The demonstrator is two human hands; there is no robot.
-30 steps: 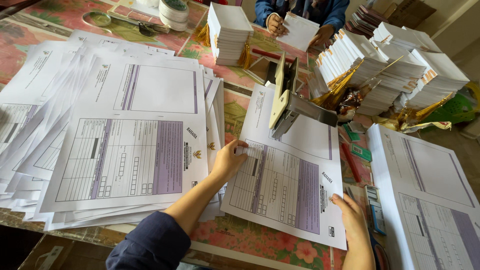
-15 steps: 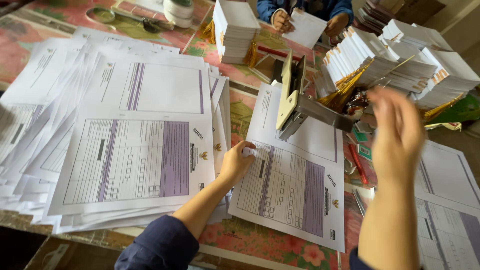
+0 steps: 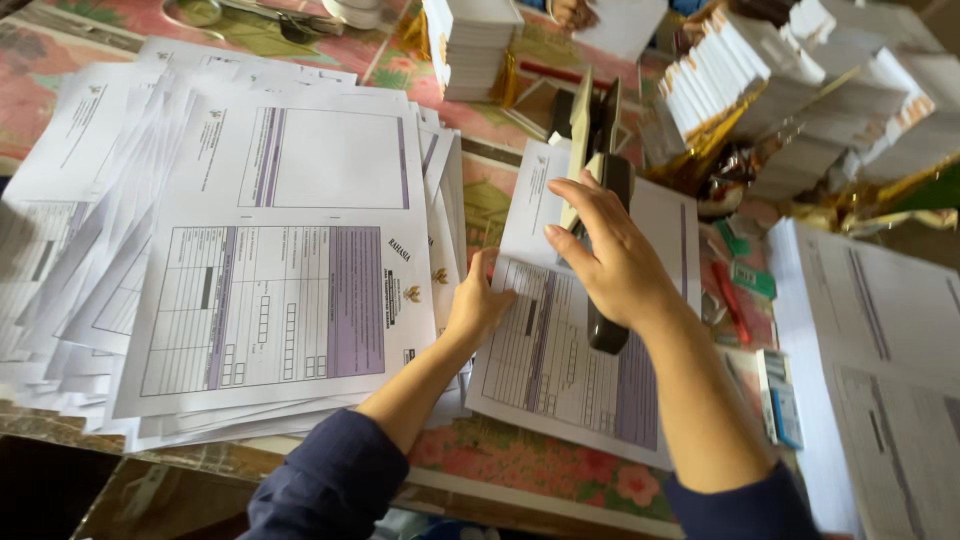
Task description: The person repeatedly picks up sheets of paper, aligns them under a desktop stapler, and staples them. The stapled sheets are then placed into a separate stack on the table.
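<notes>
Fanned pile of printed forms (image 3: 270, 250) at left; stacked white booklets (image 3: 470, 45) behind; floral tablecloth (image 3: 540, 465) beneath.
</notes>
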